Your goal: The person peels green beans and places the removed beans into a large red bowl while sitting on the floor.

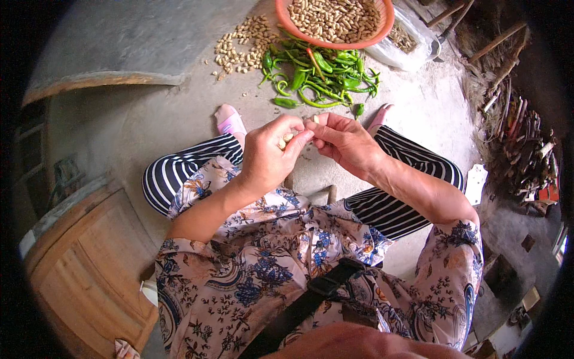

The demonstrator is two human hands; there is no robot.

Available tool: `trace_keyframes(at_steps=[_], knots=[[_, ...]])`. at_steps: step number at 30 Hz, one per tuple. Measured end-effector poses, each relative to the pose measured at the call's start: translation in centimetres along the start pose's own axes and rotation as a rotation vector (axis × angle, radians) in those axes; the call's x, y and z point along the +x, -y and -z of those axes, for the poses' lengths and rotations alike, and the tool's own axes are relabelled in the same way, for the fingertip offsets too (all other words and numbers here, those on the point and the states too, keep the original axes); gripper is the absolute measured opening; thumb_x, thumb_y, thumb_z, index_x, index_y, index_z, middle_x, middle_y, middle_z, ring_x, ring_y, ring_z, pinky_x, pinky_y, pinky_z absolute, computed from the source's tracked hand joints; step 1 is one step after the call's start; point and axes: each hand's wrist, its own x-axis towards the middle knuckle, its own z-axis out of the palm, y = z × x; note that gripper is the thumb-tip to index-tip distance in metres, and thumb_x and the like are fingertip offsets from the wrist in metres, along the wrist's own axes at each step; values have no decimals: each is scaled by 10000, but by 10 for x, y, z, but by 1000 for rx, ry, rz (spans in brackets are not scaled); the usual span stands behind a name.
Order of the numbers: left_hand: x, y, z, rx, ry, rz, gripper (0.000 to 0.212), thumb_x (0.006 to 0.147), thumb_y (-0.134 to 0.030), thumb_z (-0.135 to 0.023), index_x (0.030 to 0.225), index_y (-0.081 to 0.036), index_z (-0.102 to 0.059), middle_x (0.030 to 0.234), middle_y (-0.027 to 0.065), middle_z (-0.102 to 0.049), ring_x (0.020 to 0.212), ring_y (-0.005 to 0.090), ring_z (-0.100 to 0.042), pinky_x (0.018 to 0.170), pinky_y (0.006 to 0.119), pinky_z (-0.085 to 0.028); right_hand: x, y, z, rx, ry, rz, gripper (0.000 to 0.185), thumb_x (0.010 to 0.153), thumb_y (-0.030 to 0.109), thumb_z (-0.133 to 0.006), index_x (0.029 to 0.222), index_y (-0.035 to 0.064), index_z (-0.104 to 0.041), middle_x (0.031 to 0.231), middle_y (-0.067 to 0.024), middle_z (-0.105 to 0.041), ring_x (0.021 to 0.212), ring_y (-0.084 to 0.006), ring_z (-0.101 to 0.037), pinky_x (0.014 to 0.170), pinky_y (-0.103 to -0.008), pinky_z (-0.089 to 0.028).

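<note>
My left hand (271, 155) is curled around a few unshelled peanuts (285, 141), which show between its thumb and forefinger. Its fingertips meet those of my right hand (350, 141) above the floor, between my knees. A small pale piece (316, 119), apparently peanut, is pinched in my right fingers; they partly hide it. Past my hands lies a heap of green peppers (320, 76) with one reddish pepper (315, 63) on it. Behind them an orange plastic basket (336, 45) holds many peanuts (334, 20). More peanuts (244, 45) are spread on the concrete to its left.
A white plastic bag (403, 58) with brownish dry contents stands right of the basket. Firewood sticks (522, 139) are piled at the right. A wooden door (94, 264) is at the lower left, and a raised grey slab (112, 49) juts out at the upper left.
</note>
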Motion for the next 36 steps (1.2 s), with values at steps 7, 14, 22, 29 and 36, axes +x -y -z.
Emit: trace_keyframes(at_steps=[7,14,22,29,36], knots=[[5,10,12,-512,203,345,69,858,-40,-633,906,7,-615,824,58,-659,779,87,-615,703,207,-471,3,1,2,-174,64,43,129,923,209,-581,952,91,-625,772,54,-591,616,-16,-509,526,-173,-403],[3,-9,17,-350,167,196,66,846,-26,-633,900,11,-647,830,44,-653,764,70,-583,683,218,-464,-3,16,3,-54,172,-8,143,934,188,-545,986,83,-627,760,45,-584,629,-15,-497,539,-176,-392],[-10,-67,65,-861,380,-126,114,773,2,-712,881,9,-674,793,86,-681,623,74,-567,535,210,-430,-3,57,10,-1296,127,393,226,901,215,-449,960,41,-581,739,-163,-582,748,-343,-603,677,-419,-470],[-15,-77,74,-1438,586,-257,195,732,51,-733,908,74,-653,781,149,-672,567,164,-574,467,269,-411,-41,110,136,-2155,-1123,-170,396,927,364,-456,1256,150,-510,1387,-132,-404,1234,-386,-392,969,-574,-344],[-15,-77,58,-1680,625,-530,171,792,21,-684,904,141,-637,722,199,-602,455,197,-479,384,314,-342,-13,69,56,-2205,-562,292,314,882,321,-556,1125,124,-586,1000,-80,-659,955,-269,-617,970,-495,-340]])
